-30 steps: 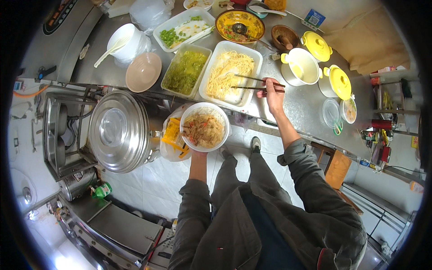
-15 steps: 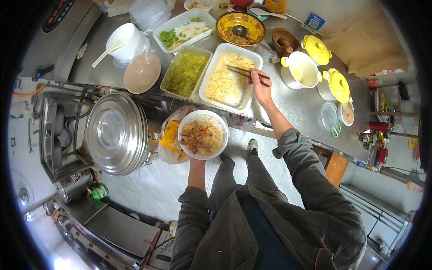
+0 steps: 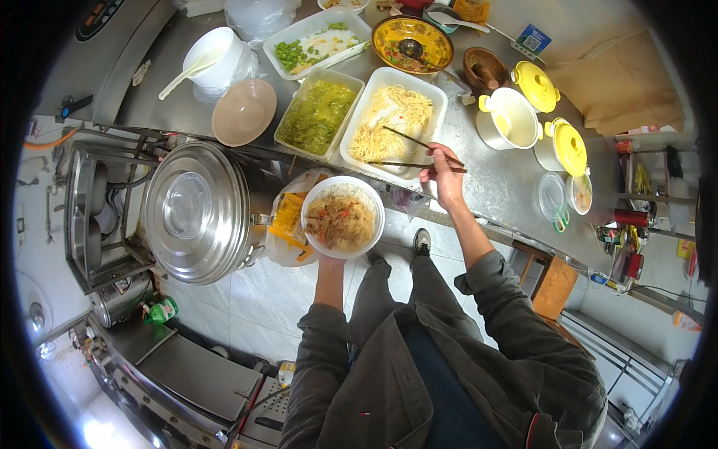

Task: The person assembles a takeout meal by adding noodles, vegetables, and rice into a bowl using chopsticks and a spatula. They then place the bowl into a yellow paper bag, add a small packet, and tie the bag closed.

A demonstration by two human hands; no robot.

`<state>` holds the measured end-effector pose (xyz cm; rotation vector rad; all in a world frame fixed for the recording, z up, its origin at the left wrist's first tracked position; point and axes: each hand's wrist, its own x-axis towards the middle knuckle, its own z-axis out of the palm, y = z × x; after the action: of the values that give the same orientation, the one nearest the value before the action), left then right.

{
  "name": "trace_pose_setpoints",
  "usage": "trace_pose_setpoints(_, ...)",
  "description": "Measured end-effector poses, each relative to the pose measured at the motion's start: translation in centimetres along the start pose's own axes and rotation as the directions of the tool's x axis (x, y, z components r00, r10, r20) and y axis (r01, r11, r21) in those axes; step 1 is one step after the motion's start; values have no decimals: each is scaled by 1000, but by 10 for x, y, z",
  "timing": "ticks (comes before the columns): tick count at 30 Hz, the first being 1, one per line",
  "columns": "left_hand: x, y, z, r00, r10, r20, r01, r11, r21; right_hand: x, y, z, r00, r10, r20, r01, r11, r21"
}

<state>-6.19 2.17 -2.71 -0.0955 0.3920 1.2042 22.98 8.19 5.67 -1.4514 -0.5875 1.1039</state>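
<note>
My left hand (image 3: 327,258) holds a white bowl (image 3: 343,217) from beneath; the bowl is filled with brownish noodles and vegetables and hangs in front of the steel counter (image 3: 493,183). My right hand (image 3: 443,173) grips dark chopsticks (image 3: 407,150), their tips spread over the pale shredded food in a white rectangular tray (image 3: 393,123) on the counter. Beside it sits a tray of green shredded vegetables (image 3: 318,116).
A large lidded steel pot (image 3: 196,213) stands on a burner at left. On the counter are a beige bowl (image 3: 244,112), a white bucket with a ladle (image 3: 213,60), a tray of chopped greens (image 3: 318,45), a yellow patterned bowl (image 3: 413,41), yellow-lidded white pots (image 3: 523,108) and small lidded cups (image 3: 565,196).
My right hand has drawn back from the far part of the pale-food tray toward its near edge, the chopsticks opening wider. The bowl in my left hand stays roughly where it was.
</note>
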Motion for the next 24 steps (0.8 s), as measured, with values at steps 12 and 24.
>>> trace_pose_setpoints(12, 45, 14, -3, 996, -65, -58, 60, 995, -84, 16, 19, 57, 975, 85, -205, -29, 964, 263)
trace_pose_setpoints(24, 54, 14, 9, 994, -73, -85, 68, 996, -64, 29, 22, 31, 951, 179, -254, -79, 929, 360)
